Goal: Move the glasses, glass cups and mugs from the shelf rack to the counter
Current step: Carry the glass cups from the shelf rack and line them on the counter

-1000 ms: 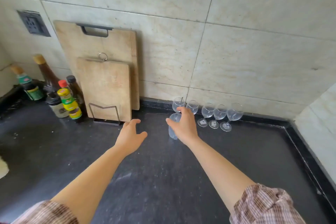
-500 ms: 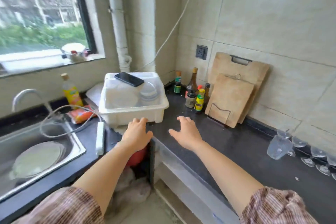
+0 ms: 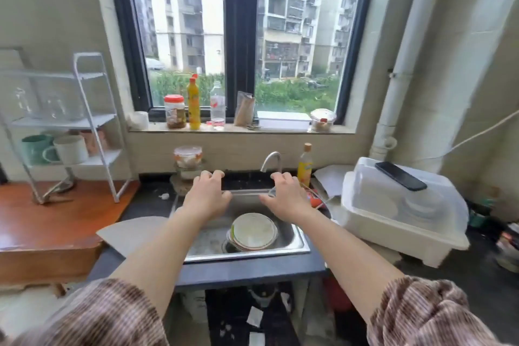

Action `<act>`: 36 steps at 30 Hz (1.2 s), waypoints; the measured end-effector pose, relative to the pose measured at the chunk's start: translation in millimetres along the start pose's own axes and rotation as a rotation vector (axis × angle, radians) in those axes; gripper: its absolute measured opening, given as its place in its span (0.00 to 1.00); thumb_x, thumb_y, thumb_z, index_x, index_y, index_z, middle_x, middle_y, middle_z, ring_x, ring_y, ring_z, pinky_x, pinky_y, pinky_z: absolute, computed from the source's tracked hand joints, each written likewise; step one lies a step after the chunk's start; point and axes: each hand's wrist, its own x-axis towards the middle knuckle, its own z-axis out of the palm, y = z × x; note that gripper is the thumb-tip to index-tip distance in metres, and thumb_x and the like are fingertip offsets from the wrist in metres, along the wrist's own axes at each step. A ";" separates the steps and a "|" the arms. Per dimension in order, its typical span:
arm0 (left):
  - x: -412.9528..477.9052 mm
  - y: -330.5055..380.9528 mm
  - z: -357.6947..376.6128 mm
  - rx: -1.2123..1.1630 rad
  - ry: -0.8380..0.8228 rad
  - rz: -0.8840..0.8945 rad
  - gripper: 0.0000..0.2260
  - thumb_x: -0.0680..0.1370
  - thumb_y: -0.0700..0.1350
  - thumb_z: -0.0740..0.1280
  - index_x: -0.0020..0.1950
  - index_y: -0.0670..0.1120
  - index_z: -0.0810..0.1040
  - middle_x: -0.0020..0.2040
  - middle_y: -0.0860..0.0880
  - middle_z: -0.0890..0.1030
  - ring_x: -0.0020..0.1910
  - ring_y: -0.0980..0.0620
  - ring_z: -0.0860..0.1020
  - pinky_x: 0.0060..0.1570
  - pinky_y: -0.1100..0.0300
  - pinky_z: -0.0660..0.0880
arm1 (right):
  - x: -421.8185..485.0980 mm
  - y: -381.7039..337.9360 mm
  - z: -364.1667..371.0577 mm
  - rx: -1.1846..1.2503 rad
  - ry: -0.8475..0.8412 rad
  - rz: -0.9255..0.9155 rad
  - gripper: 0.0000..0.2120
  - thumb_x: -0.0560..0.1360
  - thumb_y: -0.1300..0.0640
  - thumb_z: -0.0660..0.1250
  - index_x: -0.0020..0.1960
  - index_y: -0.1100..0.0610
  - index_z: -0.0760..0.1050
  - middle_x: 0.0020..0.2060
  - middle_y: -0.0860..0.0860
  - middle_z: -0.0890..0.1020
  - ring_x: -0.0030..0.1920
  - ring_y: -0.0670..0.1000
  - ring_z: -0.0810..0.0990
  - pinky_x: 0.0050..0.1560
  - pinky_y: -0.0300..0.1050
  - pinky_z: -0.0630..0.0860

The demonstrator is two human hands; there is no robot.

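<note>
Left hand: the left hand [image 3: 206, 199] hangs palm down over the back of the sink [image 3: 295, 236]; its fingers [image 3: 213, 175] are loosely bent and a little spread, gripping nothing
Right hand: the right hand [image 3: 286, 199] is held level with it, just to its right, also palm down; its fingers [image 3: 283, 177] are loosely bent, slightly apart, and hold nothing
Shelf rack: the white shelf rack [image 3: 84, 84] stands far to the left on a wooden table [image 3: 56, 219], well apart from both hands
Upper shelf: clear glassware [image 3: 53, 104] stands here; it is blurred, so I cannot tell how many pieces there are
Lower shelf: a teal mug [image 3: 33, 149] and a white mug [image 3: 71, 149] stand upright side by side; a pinkish cup [image 3: 95, 140] sits behind them, partly hidden
Sink: it is steel, set into the dark table [image 3: 247, 272]; a pale bowl [image 3: 254, 230] lies in it by the drain; the curved tap [image 3: 271, 160] rises just behind the right hand's fingers; a yellow bottle with a tan cap [image 3: 305, 166] stands just right of the tap
Right of the sink: a white dish box [image 3: 393, 233] with a clear lid sits on the dark table; a black phone [image 3: 400, 176] lies flat on the lid
Windowsill: a red-lidded jar [image 3: 174, 111], a tall yellow bottle [image 3: 193, 104] and a clear bottle [image 3: 217, 105] stand in a row
Sleeves: striped brown sleeves [image 3: 421, 314] cover both upper arms; the forearms are bare
</note>
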 end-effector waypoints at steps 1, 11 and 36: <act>8.5 -19.9 -13.9 0.005 0.023 -0.041 0.23 0.76 0.48 0.62 0.70 0.44 0.66 0.64 0.39 0.69 0.64 0.39 0.67 0.63 0.46 0.68 | 14.8 -21.0 6.3 -0.003 -0.002 -0.042 0.28 0.75 0.44 0.64 0.69 0.57 0.66 0.65 0.56 0.71 0.66 0.58 0.68 0.64 0.56 0.69; 98.0 -189.8 -131.3 0.128 0.177 -0.235 0.23 0.76 0.50 0.61 0.71 0.45 0.65 0.66 0.39 0.68 0.65 0.40 0.68 0.64 0.45 0.68 | 168.9 -217.0 64.4 0.031 -0.019 -0.333 0.29 0.76 0.43 0.63 0.71 0.56 0.64 0.68 0.55 0.70 0.68 0.58 0.67 0.63 0.58 0.69; 290.2 -521.7 -266.9 -0.199 0.384 -0.419 0.31 0.77 0.53 0.62 0.75 0.43 0.56 0.70 0.40 0.65 0.68 0.39 0.66 0.65 0.45 0.66 | 383.7 -564.8 209.3 0.254 -0.084 -0.470 0.25 0.76 0.49 0.65 0.70 0.58 0.66 0.65 0.56 0.74 0.64 0.56 0.71 0.61 0.49 0.69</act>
